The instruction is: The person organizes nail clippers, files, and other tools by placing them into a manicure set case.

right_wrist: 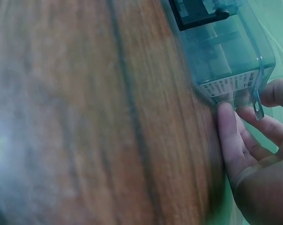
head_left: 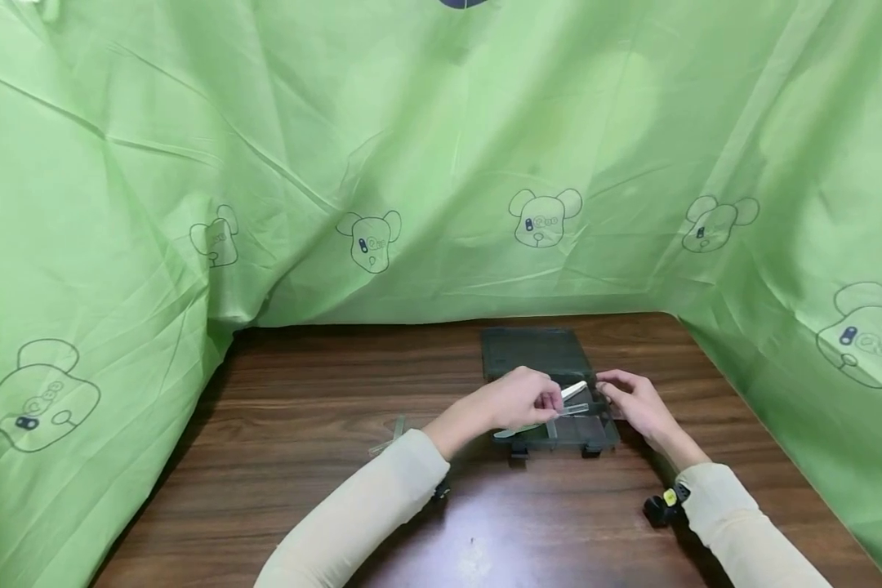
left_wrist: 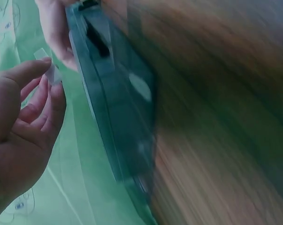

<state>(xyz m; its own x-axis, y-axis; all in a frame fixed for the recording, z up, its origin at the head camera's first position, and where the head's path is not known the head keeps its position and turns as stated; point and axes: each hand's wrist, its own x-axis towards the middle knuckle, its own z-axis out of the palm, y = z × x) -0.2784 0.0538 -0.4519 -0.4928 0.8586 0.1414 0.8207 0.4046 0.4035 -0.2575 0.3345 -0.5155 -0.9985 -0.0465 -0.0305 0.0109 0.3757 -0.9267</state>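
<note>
Directions were read from the head view, twelve o'clock farthest from the wearer.

Item: translucent box (head_left: 608,437), one, on the table (head_left: 301,506); lid (head_left: 532,351) laid back toward twelve, black latches (head_left: 591,452) along the six o'clock side.

Item: clear piece (left_wrist: 53,75), one, thin, partly hidden by fingers.

Item: pale slender piece (head_left: 574,390), one, in or over the box; I could not tell which.

Item: pale rounded piece (head_left: 510,433), one, at the box's seven o'clock corner, seemingly inside.

Item: clear strips (head_left: 399,426), loose on the table toward nine o'clock, apart from the box, partly covered by the sleeve.

Progress: I judged the work partway. The box was unfolded and pieces showed in it; the clear piece was not yet let go, and the loose strips looked unaddressed.

Left grip (head_left: 525,398): thumb and fingertip together, clamped on the clear piece. The piece lay at the fingertips, about three o'clock from the knuckles, above the box.

Right grip (head_left: 634,406): by my reading, curled about the box's three o'clock end, thumb low against it, near a printed label (right_wrist: 230,84). The box lay toward nine o'clock from this grip.
</note>
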